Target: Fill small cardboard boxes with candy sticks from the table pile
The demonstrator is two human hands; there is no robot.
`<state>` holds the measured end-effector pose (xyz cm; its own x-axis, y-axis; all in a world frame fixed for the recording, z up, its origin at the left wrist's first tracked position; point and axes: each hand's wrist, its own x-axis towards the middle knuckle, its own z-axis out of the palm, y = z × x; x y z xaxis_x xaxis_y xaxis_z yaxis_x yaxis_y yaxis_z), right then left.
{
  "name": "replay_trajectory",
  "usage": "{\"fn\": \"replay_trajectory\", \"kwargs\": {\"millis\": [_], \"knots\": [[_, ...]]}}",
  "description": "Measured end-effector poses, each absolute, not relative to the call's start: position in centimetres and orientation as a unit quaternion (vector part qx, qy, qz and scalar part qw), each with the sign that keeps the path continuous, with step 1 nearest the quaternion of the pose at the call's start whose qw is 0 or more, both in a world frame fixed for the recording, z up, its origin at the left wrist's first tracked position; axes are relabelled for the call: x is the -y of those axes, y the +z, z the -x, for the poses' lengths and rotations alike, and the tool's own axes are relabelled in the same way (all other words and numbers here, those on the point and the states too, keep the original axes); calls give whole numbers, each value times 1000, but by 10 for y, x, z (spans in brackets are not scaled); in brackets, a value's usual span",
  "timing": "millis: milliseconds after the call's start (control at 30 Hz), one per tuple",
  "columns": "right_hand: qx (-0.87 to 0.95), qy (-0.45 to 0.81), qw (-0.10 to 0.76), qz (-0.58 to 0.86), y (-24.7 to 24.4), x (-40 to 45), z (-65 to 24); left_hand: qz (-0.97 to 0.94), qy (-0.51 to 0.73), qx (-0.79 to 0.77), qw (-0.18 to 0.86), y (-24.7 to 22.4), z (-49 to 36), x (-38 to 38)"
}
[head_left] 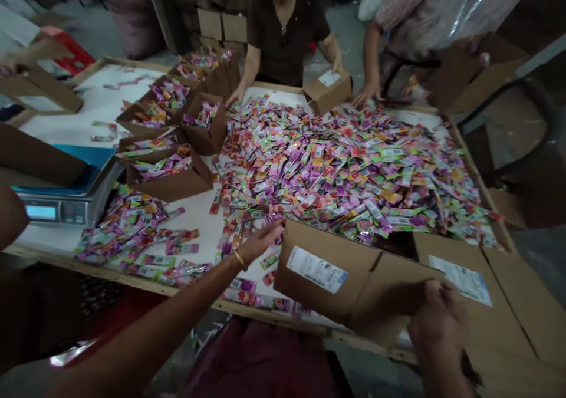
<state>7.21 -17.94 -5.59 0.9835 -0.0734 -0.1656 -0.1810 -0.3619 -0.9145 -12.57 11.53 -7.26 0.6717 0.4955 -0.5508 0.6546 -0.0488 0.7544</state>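
Observation:
My right hand (pixel 437 315) is closed on the edge of a brown cardboard box (pixel 327 262) that lies tilted at the table's front edge, with a white printed label on its side. My left hand (pixel 263 240), a gold bangle at its wrist, reaches to the box's left upper corner with its fingers stretched out. Whether the fingertips touch the box or the packets behind it, I cannot tell. Beyond the box spreads a big heap of small colourful stick packets (pixel 318 156). Another labelled cardboard box (pixel 508 315) sits at the right, partly behind my right hand.
Several open boxes (pixel 170 186) filled with packets stand left of the heap. A digital scale (pixel 66 209) carries a box at the far left. Loose packets (pixel 132 227) lie before it. Across the table a person (pixel 287 38) touches a small box (pixel 327 91); others work nearby.

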Motion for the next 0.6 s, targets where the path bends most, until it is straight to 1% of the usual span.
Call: {"fn": "replay_trajectory", "kwargs": {"millis": [33,67,100,133,200,267,300,433,500,600], "knots": [[-75,58,553,828,-57,166,-70,-669,-43,-395,628,-66,126,-100],[-71,84,544,832,-57,154,-70,-637,-16,-397,661,-61,127,-88],[-68,124,538,831,-57,145,-70,-632,12,-406,660,-59,128,-78],[-67,173,537,823,-56,139,-70,-652,37,-413,634,-57,129,-72],[-89,238,543,800,-56,133,-74,-728,62,-408,547,-58,135,-68],[-117,248,556,785,-60,130,-78,-786,51,-385,481,-60,142,-69],[-120,246,560,782,-63,128,-80,-793,38,-382,474,-60,145,-70],[-23,255,557,790,-72,118,-85,-723,-16,-434,537,-53,145,-74],[37,256,535,805,-76,114,-84,-718,-38,-459,521,-47,140,-78],[102,261,518,808,-84,114,-80,-754,-40,-439,487,-42,132,-83]]}}
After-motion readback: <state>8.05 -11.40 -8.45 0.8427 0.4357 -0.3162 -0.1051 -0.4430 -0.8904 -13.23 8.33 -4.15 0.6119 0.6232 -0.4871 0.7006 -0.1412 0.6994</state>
